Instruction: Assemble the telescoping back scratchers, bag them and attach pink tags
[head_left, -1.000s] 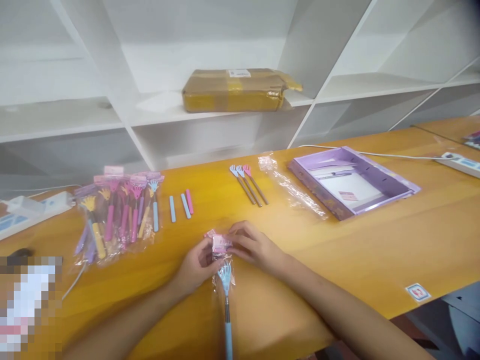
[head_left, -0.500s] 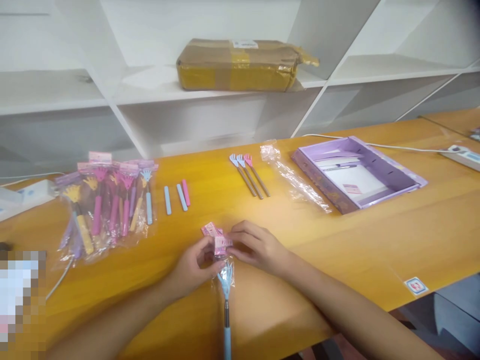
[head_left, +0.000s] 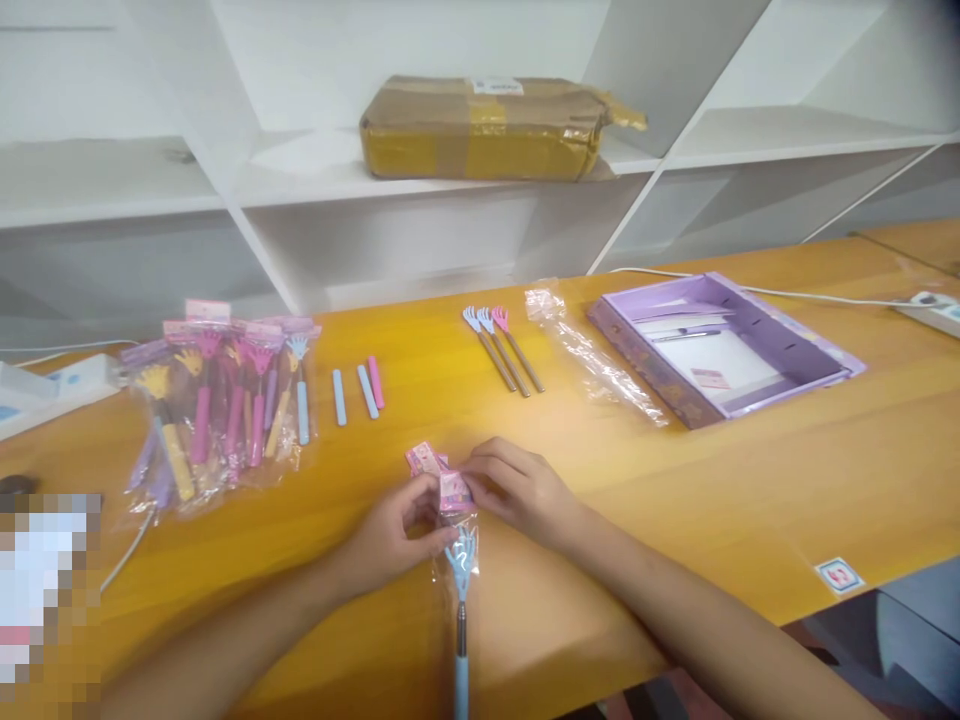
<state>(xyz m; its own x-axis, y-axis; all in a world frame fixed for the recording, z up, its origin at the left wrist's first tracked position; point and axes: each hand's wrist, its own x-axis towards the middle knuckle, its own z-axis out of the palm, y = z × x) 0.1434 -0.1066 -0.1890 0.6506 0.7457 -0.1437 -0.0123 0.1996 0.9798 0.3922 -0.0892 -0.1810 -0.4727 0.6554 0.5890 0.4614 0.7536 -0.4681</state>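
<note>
A light blue back scratcher [head_left: 461,565] with a metal neck and blue handle lies upright in view inside a clear plastic bag [head_left: 472,540]. A pink printed card [head_left: 454,492] sits across the bag's top. My left hand [head_left: 401,525] is closed, pinching the bag and card from the left, its thumb over the scratcher's head. From the right, the closed fingers of my right hand [head_left: 521,490] pinch the card's edge. More pink cards [head_left: 424,458] lie just beyond, partly behind the held one.
Several bagged back scratchers [head_left: 225,400] are piled at left. Loose handle sleeves [head_left: 367,390] and three metal-stemmed scratcher heads [head_left: 499,350] lie beyond my hands. Plastic bags [head_left: 600,365] lie beside a purple tray [head_left: 694,415]. A taped carton [head_left: 487,130] sits on the shelf.
The view has shifted slightly, moving everything a little to the right. My right fingers have slid to the card's right edge, and more of its face shows.
</note>
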